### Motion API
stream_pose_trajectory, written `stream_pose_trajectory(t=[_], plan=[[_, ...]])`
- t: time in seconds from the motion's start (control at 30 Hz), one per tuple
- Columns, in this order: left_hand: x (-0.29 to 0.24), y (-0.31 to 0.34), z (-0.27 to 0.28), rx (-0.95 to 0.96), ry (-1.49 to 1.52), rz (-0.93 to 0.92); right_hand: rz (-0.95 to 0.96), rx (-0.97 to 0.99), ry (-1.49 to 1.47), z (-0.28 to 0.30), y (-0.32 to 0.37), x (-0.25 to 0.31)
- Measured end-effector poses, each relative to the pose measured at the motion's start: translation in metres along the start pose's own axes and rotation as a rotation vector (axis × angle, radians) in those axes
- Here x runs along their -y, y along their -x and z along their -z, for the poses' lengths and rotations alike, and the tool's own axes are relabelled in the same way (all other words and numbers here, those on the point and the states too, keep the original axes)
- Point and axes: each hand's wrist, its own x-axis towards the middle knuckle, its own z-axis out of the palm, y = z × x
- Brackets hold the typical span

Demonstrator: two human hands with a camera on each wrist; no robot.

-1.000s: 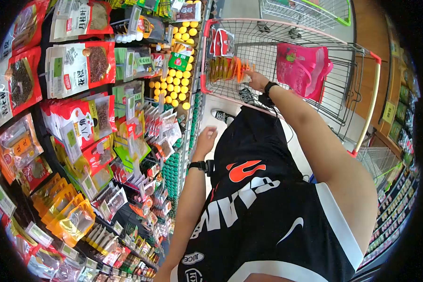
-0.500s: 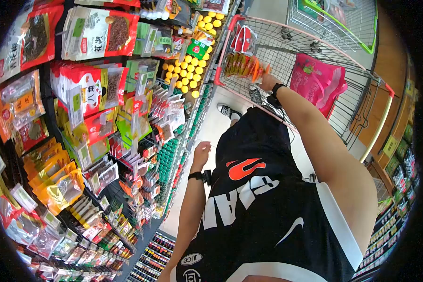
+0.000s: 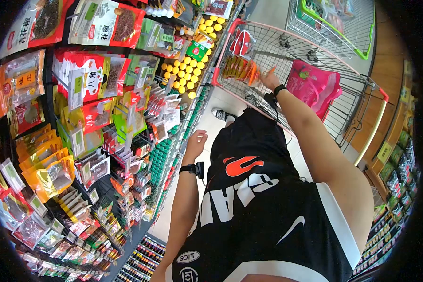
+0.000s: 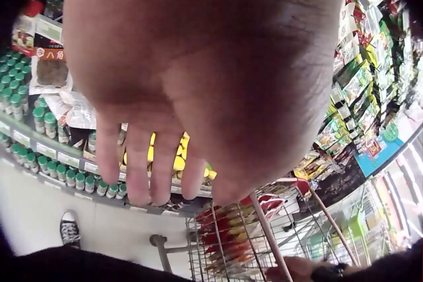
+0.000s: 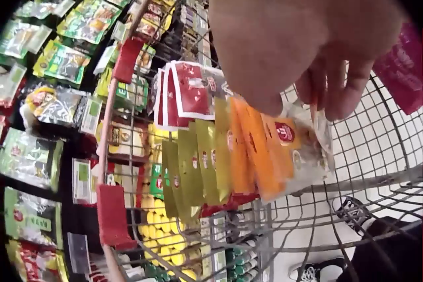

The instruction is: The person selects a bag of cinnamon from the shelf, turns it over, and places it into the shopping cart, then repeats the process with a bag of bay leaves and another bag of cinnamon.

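Note:
My right hand (image 3: pixel 269 81) is over the shopping cart. In the right wrist view its fingers are curled at the top of an orange spice packet (image 5: pixel 284 138) with a clear window, pinching its edge. That packet stands last in a row of orange and olive-yellow packets (image 5: pixel 206 163), set upright side by side. Red-and-white packets (image 5: pixel 195 90) are beside the row at the cart's end. My left hand (image 3: pixel 195 143) hangs beside the shelf, holding nothing. Its fingers look loosely extended in the left wrist view.
The wire cart (image 3: pixel 362 101) also carries a pink bag (image 3: pixel 310 84). To the left, a shelf wall holds hanging spice packets (image 3: pixel 96 77), yellow-capped jars (image 3: pixel 185 70) and green-capped bottles (image 3: pixel 160 157). A second cart with a green rim (image 3: pixel 369 40) stands beyond.
The view has shifted, moving the cart rightward in the picture. My right hand has stayed by the orange packets, now slightly farther from the row. The left hand remains hanging at the side.

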Motion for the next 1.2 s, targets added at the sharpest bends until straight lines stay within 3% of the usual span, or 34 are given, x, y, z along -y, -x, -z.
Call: stream_pose_trajectory(t=[0.13, 0.17, 0.27, 0.37, 0.47, 0.53, 0.6, 0.63, 0.73, 0.8, 0.83, 0.93, 1.0, 1.03, 1.13, 1.2], plan=[[-0.002, -0.003, 0.003, -0.036, 0.073, -0.005, 0.053, -0.107, -0.193, 0.048, 0.018, 0.012], [-0.007, -0.006, 0.003, -0.073, 0.007, -0.051, 0.079, -0.221, -0.22, 0.054, 0.025, 0.019], [-0.039, -0.029, 0.013, -0.099, 0.019, -0.245, 0.169, -0.154, -0.421, 0.074, 0.028, 0.033], [-0.092, -0.056, 0.025, -0.051, -0.014, -0.342, 0.2, 0.101, -0.66, 0.11, 0.063, 0.074], [-0.147, -0.073, 0.028, -0.109, -0.128, -0.63, 0.347, 0.242, -0.786, 0.159, 0.14, 0.145], [-0.194, -0.069, 0.025, -0.342, -0.152, -0.845, 0.501, 0.366, -0.838, 0.172, 0.176, 0.173], [-0.211, -0.072, 0.02, -0.388, -0.064, -0.86, 0.532, 0.511, -0.949, 0.181, 0.209, 0.196], [-0.211, -0.076, 0.019, -0.313, 0.031, -0.778, 0.567, 0.587, -0.971, 0.182, 0.214, 0.201], [-0.208, -0.083, 0.024, -0.188, 0.134, -0.638, 0.752, 0.578, -1.022, 0.196, 0.251, 0.23], [-0.192, -0.093, 0.024, -0.131, 0.196, -0.609, 0.774, 0.481, -0.939, 0.204, 0.261, 0.235], [-0.194, -0.086, 0.036, -0.066, 0.142, -0.511, 0.789, 0.432, -0.9, 0.208, 0.264, 0.237], [-0.202, -0.066, 0.056, 0.02, 0.614, -0.603, 0.766, 0.253, -0.803, 0.2, 0.256, 0.235], [-0.191, -0.067, 0.073, 0.079, 0.661, -0.561, 0.737, 0.117, -0.656, 0.194, 0.256, 0.237], [-0.197, -0.057, 0.083, 0.08, 0.724, -0.556, 0.667, 0.156, -0.664, 0.192, 0.26, 0.242], [-0.205, -0.043, 0.102, 0.133, 0.909, -0.575, 0.709, 0.279, -0.513, 0.184, 0.269, 0.257], [-0.206, -0.039, 0.11, 0.17, 0.967, -0.612, 0.746, 0.354, -0.59, 0.173, 0.27, 0.271]])
